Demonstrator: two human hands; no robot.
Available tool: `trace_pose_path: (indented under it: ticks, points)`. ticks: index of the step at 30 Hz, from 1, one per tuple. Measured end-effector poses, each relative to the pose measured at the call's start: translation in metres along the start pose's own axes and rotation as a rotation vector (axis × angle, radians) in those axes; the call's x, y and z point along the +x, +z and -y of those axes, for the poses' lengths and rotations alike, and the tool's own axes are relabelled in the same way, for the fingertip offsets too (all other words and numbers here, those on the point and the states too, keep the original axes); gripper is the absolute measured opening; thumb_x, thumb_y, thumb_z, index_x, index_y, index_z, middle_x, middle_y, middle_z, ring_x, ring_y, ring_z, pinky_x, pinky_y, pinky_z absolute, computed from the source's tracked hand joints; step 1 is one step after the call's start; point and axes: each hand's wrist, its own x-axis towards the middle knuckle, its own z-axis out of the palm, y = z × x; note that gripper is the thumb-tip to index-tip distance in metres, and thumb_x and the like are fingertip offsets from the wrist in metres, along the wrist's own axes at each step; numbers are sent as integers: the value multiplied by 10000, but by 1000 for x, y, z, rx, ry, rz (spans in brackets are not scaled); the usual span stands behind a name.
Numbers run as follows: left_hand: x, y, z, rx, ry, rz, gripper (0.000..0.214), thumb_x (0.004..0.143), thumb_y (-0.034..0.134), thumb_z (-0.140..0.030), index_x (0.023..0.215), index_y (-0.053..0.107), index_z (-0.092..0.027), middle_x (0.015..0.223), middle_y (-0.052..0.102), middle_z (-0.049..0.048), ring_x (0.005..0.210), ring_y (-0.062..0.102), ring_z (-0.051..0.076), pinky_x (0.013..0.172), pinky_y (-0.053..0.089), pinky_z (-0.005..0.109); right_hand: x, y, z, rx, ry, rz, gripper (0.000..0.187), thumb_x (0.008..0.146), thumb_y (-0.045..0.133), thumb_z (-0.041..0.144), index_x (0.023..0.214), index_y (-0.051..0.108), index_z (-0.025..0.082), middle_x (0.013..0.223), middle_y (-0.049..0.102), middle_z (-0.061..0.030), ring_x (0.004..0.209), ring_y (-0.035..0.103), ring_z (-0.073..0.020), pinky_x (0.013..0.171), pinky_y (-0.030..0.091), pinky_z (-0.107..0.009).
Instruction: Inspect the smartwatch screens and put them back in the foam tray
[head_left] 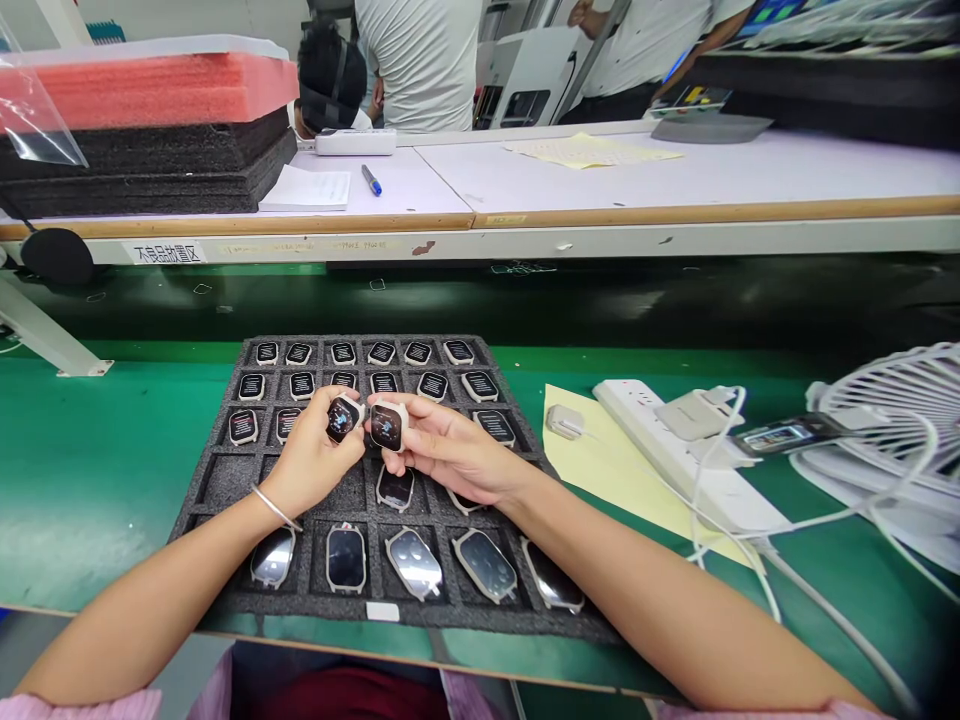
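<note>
Green workbench (90, 450), raised white shelf (675, 170), stacked foam sheets (150, 130), white fan (900, 420)

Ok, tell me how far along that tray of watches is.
Done, apparently: the far rows of watches sit in the foam tray with screens lit. In hand: the left hand holds one lit watch, the right hand a second watch. Left: the near row lies dark-screened.

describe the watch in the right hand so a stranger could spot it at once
Find the black foam tray on the green bench; two hands meet above its middle. The right-hand watch sits in the right hand, screen lit. Unlike the trayed watches it is lifted clear, right of the left-hand watch in the left hand.
</note>
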Motion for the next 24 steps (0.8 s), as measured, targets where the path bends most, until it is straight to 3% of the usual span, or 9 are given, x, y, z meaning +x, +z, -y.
trace_pose_path:
  ticks: [24]
  points:
    - [1,0,2,-53,16,2,356,794,586,-302,1121,522,-179,1137,628,93,1063,592,214,973,435,368,1,-1,-1,80,5,9,452,802,844,310,1211,671,226,883,642,0,731,649,-112,698,508,-238]
